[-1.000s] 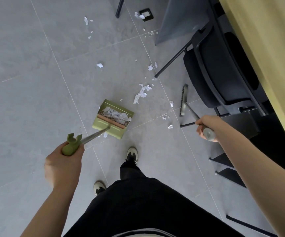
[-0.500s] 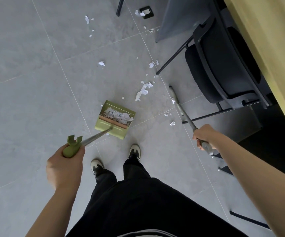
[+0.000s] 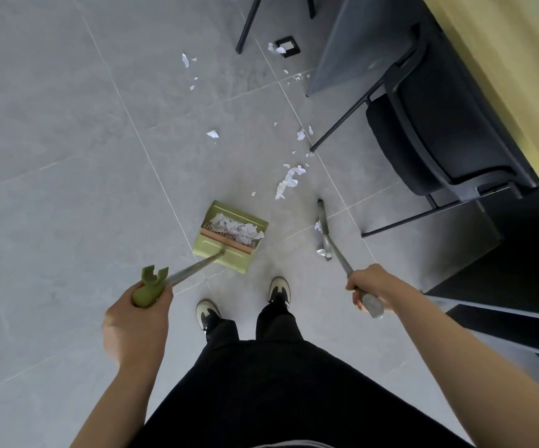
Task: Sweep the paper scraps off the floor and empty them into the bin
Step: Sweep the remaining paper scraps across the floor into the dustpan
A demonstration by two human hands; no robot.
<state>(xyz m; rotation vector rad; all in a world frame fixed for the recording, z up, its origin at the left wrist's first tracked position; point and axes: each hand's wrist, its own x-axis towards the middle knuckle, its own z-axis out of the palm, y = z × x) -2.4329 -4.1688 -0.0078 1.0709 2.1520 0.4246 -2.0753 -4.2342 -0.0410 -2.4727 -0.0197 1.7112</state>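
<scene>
Since the earlier frame the broom has swung from beside the black chair toward centre frame, its thin head now edge-on and blurred right of the dustpan. Left hand, lower left, is clenched round the dustpan's green plastic grip, metal shaft slanting down to the boxy green pan on the grey tiled floor; right hand grasps the broom's metal handle. Crumpled white paper scraps fill the pan and lie scattered above it toward the upper centre.
</scene>
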